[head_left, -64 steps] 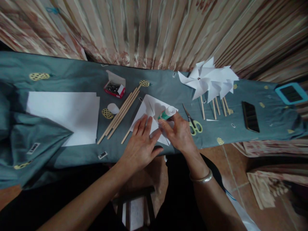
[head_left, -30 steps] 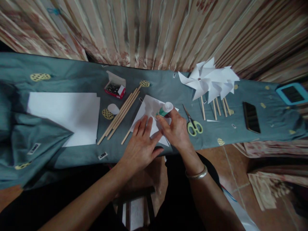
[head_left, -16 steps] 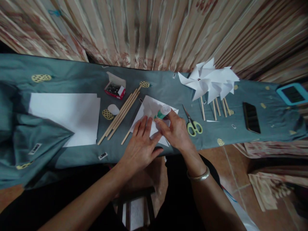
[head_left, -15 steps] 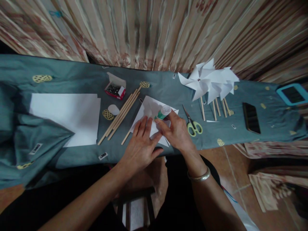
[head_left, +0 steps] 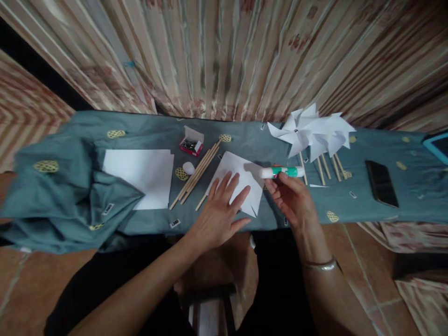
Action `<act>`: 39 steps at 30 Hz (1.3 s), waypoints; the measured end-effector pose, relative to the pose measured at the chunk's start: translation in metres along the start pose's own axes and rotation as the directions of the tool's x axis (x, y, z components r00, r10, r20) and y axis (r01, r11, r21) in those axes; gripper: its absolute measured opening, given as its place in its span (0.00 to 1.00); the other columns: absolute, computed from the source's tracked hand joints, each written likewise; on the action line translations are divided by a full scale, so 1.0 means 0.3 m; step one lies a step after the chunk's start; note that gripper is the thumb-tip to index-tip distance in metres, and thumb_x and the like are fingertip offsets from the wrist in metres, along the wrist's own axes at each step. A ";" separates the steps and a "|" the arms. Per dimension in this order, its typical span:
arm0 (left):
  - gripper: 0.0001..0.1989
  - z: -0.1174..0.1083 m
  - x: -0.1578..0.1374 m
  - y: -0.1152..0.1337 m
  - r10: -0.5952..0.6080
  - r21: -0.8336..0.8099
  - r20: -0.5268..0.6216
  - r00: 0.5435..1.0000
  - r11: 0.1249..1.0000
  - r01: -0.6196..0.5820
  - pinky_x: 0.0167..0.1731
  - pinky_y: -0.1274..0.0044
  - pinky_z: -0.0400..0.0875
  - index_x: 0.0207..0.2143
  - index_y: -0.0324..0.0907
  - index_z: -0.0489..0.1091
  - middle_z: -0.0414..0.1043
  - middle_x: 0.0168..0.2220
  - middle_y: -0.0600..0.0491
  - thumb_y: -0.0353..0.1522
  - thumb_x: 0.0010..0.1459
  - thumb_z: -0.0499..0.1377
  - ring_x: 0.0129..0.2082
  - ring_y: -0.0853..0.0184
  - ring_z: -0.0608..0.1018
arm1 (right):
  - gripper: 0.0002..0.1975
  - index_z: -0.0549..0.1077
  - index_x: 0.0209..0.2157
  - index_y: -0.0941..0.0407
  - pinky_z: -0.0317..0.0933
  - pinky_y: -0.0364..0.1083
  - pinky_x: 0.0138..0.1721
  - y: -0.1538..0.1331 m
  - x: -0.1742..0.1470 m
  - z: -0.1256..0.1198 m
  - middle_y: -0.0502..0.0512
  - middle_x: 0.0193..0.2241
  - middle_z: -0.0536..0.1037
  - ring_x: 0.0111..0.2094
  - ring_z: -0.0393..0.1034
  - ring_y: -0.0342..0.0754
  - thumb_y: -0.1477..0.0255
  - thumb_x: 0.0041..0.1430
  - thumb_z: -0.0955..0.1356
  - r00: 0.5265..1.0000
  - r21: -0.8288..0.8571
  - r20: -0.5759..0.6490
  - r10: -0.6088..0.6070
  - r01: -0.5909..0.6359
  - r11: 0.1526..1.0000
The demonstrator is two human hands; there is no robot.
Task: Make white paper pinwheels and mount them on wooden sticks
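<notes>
My left hand (head_left: 219,210) lies flat with fingers spread on a white square of paper (head_left: 241,168), which has slits cut in its near edge. Held level above the cloth, a glue stick (head_left: 285,172) with a green and white label is pinched in my right hand (head_left: 292,196), just right of the paper. Part of a thin wooden stick (head_left: 201,202) pokes out at the paper's left side. Farther left lie several more wooden sticks (head_left: 196,172). My right hand and the glue stick hide the scissors, of which only a bit of orange-looking metal might show.
Finished paper pinwheels (head_left: 315,130) on sticks lie at the back right, with a phone (head_left: 381,183) beyond. Leftward are an open box of pins (head_left: 192,141), a white paper disc (head_left: 188,168) and white sheets (head_left: 154,182) partly under bunched cloth (head_left: 84,191).
My right hand has lifted the glue stick off the paper and moved right, turning it level. My left hand stays on the paper, its fingers more spread. The view has shifted.
</notes>
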State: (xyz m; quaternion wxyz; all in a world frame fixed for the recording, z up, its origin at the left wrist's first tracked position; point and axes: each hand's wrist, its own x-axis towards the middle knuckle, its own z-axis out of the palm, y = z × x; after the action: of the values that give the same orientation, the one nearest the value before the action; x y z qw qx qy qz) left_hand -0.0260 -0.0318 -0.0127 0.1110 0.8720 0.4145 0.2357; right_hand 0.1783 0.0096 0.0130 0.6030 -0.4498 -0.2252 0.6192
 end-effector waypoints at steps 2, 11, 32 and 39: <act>0.25 -0.056 -0.001 -0.046 0.004 0.028 -0.096 0.995 1.000 -0.002 0.62 0.56 0.51 0.62 0.42 0.56 0.56 0.64 0.40 0.38 0.64 0.52 0.65 0.54 0.57 | 0.09 0.77 0.29 0.55 0.74 0.39 0.37 0.001 -0.004 0.000 0.47 0.28 0.82 0.30 0.77 0.41 0.72 0.44 0.77 0.999 0.092 -0.010 0.052 -0.051 0.994; 0.18 -0.156 -0.022 -0.338 -0.357 0.098 -0.158 0.920 0.922 0.375 0.50 0.59 0.67 0.50 0.38 0.72 0.71 0.51 0.41 0.28 0.59 0.51 0.51 0.53 0.71 | 0.11 0.77 0.30 0.57 0.71 0.35 0.31 0.055 -0.022 0.042 0.48 0.26 0.81 0.26 0.75 0.39 0.69 0.44 0.78 0.984 0.094 0.101 0.144 -0.154 0.984; 0.24 -0.142 0.005 -0.116 -0.686 -0.905 0.191 0.702 0.154 0.397 0.40 0.69 0.75 0.36 0.39 0.77 0.80 0.30 0.52 0.38 0.34 0.73 0.31 0.63 0.80 | 0.14 0.79 0.30 0.56 0.74 0.36 0.35 0.124 -0.059 0.108 0.49 0.27 0.83 0.28 0.78 0.41 0.73 0.37 0.80 0.941 0.038 0.245 0.235 -0.252 0.967; 0.24 -0.152 0.003 -0.109 -0.682 -0.901 0.183 0.708 0.172 0.398 0.40 0.70 0.75 0.36 0.39 0.77 0.80 0.30 0.52 0.38 0.34 0.73 0.31 0.63 0.80 | 0.15 0.79 0.30 0.56 0.74 0.36 0.35 0.128 -0.061 0.105 0.47 0.28 0.82 0.30 0.79 0.42 0.72 0.37 0.80 0.946 -0.014 0.229 0.230 -0.233 0.972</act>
State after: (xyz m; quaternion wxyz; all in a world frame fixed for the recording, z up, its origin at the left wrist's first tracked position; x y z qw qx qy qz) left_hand -0.0705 -0.0104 0.0143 0.5792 0.4181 0.5135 0.4754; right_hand 0.1288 -0.0060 0.0024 0.4992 -0.3947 -0.2350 0.7347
